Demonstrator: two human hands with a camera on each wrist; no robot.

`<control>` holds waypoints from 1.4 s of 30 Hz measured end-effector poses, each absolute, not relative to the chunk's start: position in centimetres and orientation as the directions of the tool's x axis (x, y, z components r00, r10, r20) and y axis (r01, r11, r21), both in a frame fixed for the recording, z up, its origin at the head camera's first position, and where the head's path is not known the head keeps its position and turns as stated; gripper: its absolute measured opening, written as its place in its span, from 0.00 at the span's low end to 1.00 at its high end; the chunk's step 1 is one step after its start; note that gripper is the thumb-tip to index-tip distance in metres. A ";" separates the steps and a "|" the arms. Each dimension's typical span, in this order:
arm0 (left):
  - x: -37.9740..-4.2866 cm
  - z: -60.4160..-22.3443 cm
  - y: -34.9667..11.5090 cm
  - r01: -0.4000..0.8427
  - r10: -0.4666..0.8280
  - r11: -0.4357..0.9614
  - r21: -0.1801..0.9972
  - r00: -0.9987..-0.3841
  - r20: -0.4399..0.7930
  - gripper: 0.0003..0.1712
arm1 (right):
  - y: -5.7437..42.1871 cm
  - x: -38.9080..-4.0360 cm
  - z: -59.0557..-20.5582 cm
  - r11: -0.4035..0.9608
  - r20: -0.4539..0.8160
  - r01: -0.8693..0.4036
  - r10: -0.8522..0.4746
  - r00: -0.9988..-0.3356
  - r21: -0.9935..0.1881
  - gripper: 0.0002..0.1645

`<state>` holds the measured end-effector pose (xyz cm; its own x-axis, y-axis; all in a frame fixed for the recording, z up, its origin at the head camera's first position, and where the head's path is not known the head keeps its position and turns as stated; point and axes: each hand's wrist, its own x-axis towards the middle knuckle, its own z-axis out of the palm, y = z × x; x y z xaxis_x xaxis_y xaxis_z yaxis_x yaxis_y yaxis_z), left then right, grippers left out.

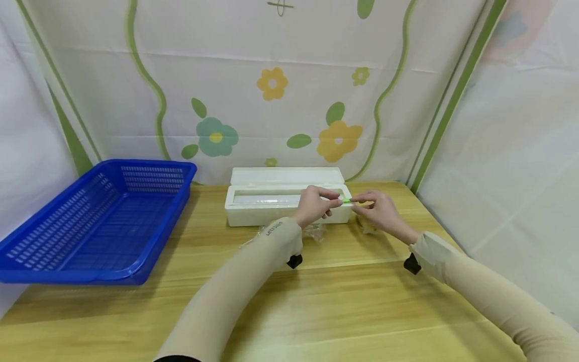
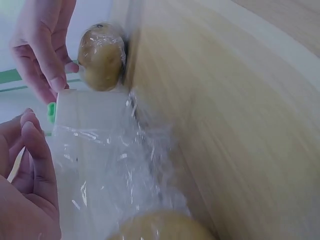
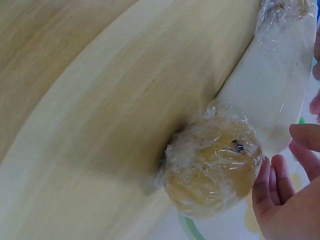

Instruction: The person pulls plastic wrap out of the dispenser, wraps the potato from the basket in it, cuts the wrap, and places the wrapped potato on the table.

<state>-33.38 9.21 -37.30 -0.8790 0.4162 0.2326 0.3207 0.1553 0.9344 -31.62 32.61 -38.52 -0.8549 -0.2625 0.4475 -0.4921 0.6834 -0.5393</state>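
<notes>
A long white cling film box stands on the table with its lid raised. A small bright green slider sits at the right end of its front edge. My right hand pinches at this slider with thumb and forefinger. Close on its other side is my left hand, thumb and fingertips drawn together; I cannot tell whether film is between them. In the right wrist view, a film-wrapped potato lies beside my right fingers. Another wrapped potato lies below my left hand, with crumpled clear film along the box front.
A blue plastic basket stands to the left on the wooden table. Behind the box hangs a white flowered cloth, and a white side cloth runs along the right edge of the table.
</notes>
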 end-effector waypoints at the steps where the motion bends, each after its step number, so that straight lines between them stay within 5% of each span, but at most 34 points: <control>1: -33.4 -37.3 9.5 0.313 0.406 0.160 0.936 -0.885 0.226 0.15 | 32.7 -31.7 -38.5 0.684 0.442 -0.489 -0.263 -0.858 -0.542 0.12; 21: -33.9 -37.3 12.6 0.297 0.292 0.441 0.847 -0.940 0.178 0.13 | 33.0 -32.1 -37.7 0.589 0.261 -0.342 -0.221 -0.940 -0.732 0.14; 42: -33.7 -35.3 10.4 0.376 0.369 0.530 0.760 -0.909 0.192 0.10 | 32.7 -32.1 -37.9 0.706 0.369 -0.435 -0.258 -0.893 -0.560 0.09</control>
<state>-33.72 10.40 -35.34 -0.9093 0.3693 0.1919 0.3757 0.5303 0.7600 -32.14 32.73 -37.87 -0.8930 -0.2575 0.3691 -0.4347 0.7056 -0.5596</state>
